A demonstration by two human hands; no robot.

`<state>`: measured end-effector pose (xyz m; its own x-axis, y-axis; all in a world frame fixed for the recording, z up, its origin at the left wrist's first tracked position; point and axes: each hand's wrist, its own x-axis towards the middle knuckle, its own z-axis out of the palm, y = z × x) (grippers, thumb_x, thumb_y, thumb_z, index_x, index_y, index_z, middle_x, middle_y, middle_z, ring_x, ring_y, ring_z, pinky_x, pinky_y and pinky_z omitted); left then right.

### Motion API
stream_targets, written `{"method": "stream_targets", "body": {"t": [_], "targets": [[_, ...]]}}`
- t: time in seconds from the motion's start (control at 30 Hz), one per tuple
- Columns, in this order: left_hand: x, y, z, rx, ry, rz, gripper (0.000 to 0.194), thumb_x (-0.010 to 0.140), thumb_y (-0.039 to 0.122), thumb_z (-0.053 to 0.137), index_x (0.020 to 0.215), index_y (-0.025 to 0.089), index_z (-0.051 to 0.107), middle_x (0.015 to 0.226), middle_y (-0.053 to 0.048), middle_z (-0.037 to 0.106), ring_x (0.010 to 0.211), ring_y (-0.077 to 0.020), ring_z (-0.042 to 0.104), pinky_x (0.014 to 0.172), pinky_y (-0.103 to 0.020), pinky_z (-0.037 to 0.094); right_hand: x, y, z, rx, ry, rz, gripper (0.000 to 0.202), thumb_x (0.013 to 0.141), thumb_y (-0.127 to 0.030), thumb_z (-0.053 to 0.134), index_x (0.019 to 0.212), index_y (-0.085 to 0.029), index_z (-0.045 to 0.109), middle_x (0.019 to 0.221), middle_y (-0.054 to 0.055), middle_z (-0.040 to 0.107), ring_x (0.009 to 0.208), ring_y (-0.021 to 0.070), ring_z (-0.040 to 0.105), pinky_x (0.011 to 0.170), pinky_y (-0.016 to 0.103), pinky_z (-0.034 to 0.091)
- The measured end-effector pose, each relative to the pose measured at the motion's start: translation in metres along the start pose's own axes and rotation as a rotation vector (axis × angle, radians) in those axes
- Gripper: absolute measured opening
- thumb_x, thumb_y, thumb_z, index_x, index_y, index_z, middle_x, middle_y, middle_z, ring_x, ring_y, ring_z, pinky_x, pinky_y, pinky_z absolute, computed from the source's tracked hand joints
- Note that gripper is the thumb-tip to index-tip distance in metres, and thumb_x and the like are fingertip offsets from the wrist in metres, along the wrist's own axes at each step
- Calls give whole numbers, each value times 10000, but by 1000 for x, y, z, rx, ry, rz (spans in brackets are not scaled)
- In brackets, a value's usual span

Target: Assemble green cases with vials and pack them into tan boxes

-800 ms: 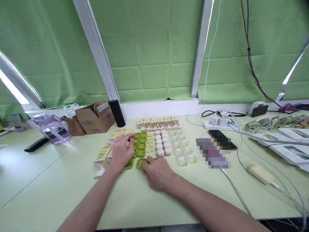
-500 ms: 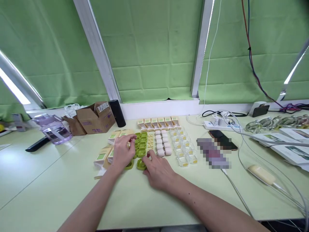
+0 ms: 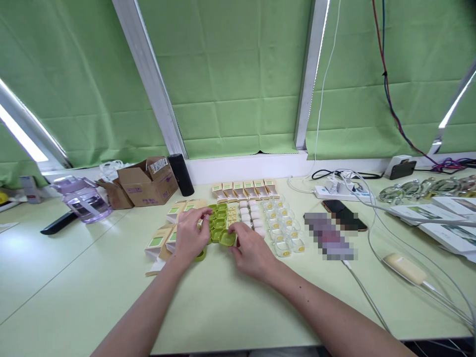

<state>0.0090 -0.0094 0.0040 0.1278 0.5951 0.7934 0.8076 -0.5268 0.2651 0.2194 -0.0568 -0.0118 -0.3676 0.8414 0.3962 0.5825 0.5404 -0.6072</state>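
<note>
My right hand (image 3: 255, 250) pinches a small green square tray (image 3: 227, 238) by its right side, close to the front of the rows of green trays (image 3: 219, 223). My left hand (image 3: 192, 233) rests beside the left side of those rows, fingers curved and apart, with nothing visible between them. Another green tray (image 3: 201, 255) lies under its wrist, partly hidden. Right of the green rows are small yellow pieces (image 3: 232, 216), two columns of pale pink blocks (image 3: 245, 218) and clear square containers (image 3: 282, 247) with yellow spots.
Small open cartons (image 3: 238, 189) line the back, and more cartons (image 3: 156, 242) lie at the left. Farther left are a cardboard box (image 3: 148, 186), a black cylinder (image 3: 180, 174) and a purple jug (image 3: 84, 198). Phones (image 3: 344, 214), cables and a power strip (image 3: 342, 191) lie right.
My right hand has lifted the green tray off the table and moved it up and slightly right. My left hand has barely moved.
</note>
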Motion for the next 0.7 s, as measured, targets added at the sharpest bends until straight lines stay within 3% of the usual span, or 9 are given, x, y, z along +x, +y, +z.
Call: {"method": "stream_targets", "body": {"t": [0.13, 0.27, 0.5, 0.7], "targets": [[-1, 4, 0, -53, -16, 38, 195, 979, 206, 554, 1110, 209, 699, 1025, -53, 788, 974, -249, 701, 969, -439, 475, 8, 13, -8, 247, 202, -5, 437, 840, -91, 611, 1227, -255, 492, 1206, 64, 659, 910, 201, 660, 791, 368, 563], [1, 15, 0, -142, -131, 76, 320, 958, 197, 587, 1273, 217, 638, 1210, -87, 733, 1165, -279, 635, 1031, -465, 480, 15, 20, -21, 344, 324, 13, 492, 822, -106, 595, 1267, -291, 495, 1258, 51, 667, 930, 200, 650, 748, 355, 571], [17, 44, 2, -174, -286, 113, 574, 890, 169, 697, 1431, 250, 526, 1366, -93, 659, 1284, -314, 494, 1122, -531, 462, 21, 27, -42, 363, 389, 59, 533, 790, -99, 596, 1275, -290, 483, 1300, 66, 712, 1056, 227, 665, 724, 344, 577], [25, 50, 18, -201, -307, 158, 495, 915, 168, 688, 1387, 244, 561, 1318, -85, 692, 1289, -318, 482, 1121, -531, 463, 23, 38, -42, 404, 404, -10, 528, 811, -95, 577, 1291, -288, 473, 1304, 80, 712, 1233, 234, 685, 792, 349, 627]]}}
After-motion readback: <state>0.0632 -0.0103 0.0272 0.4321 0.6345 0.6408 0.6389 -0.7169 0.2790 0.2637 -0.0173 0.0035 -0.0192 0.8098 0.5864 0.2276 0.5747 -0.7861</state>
